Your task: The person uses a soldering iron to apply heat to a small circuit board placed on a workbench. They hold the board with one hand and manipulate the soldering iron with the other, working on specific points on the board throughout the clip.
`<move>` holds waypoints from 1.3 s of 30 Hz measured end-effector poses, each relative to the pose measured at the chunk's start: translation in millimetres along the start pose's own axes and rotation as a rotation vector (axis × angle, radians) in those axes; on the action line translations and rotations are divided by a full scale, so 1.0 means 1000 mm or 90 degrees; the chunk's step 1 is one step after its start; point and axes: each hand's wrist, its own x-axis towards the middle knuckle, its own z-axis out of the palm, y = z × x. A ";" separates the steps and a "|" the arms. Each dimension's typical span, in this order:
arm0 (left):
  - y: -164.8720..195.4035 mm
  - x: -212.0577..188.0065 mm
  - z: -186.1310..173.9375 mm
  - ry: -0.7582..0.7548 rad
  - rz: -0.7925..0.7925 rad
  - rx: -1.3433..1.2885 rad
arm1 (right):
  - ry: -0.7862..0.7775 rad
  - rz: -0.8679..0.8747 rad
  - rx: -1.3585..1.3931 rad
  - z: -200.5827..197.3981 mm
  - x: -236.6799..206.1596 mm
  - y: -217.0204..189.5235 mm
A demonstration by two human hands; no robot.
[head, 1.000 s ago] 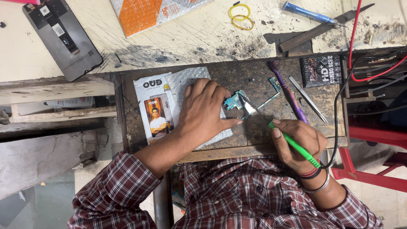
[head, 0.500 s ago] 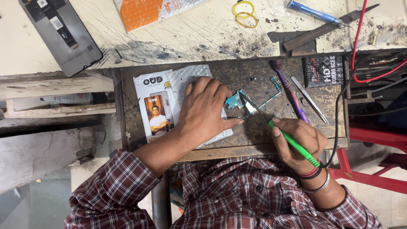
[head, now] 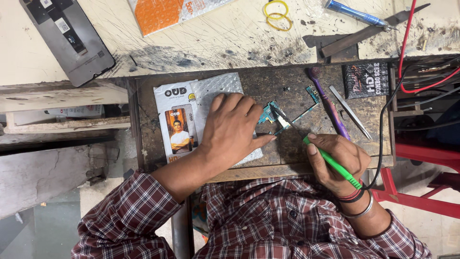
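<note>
A small circuit board (head: 282,117), teal-green with an irregular L-like outline and tiny metal parts on it, lies on the dark, scuffed desk (head: 287,84) near the middle of the scene. Its long axis runs on a diagonal, from its wider near-left end up to a narrow arm at the far right. The left hand (head: 232,129) lies palm-down with its fingers spread flat, partly on a silvery padded packet (head: 211,91) and with fingertips pressing the board's left edge; it grips nothing. The right hand (head: 338,160) has its fingers closed around one green-handled soldering iron (head: 330,160), whose thin metal tip points up and to the left and meets the board; its handle slants back to the near right, where a black cable (head: 383,124) leaves it. Just right of the board lie one purple toothbrush (head: 328,103) and one pair of metal tweezers (head: 350,112), both lengthwise away from the person and slightly tilted, close together but apart. Beyond, on the pale scratched desktop, are two yellow rubber bands (head: 276,14), one blue pen-like tool (head: 354,13), one orange packet (head: 167,14) and one dark phone display panel (head: 67,38) at the far left. A red wire (head: 407,43) runs down the far right side.
</note>
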 end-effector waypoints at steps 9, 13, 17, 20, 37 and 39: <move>0.005 -0.004 0.002 -0.012 0.028 0.067 | -0.009 -0.001 -0.013 -0.001 0.000 0.000; 0.007 -0.006 0.003 0.014 0.039 0.087 | -0.011 -0.002 -0.013 -0.002 -0.001 -0.001; 0.008 -0.006 0.003 0.026 0.041 0.089 | -0.006 -0.005 -0.010 -0.001 -0.001 0.000; 0.008 -0.006 0.004 0.028 0.042 0.085 | 0.005 -0.006 -0.003 0.000 -0.001 0.000; 0.007 -0.006 0.003 0.017 0.035 0.071 | -0.012 0.001 -0.013 -0.002 0.000 -0.001; 0.007 -0.006 0.003 0.012 0.034 0.071 | -0.008 -0.005 -0.013 -0.002 0.000 0.000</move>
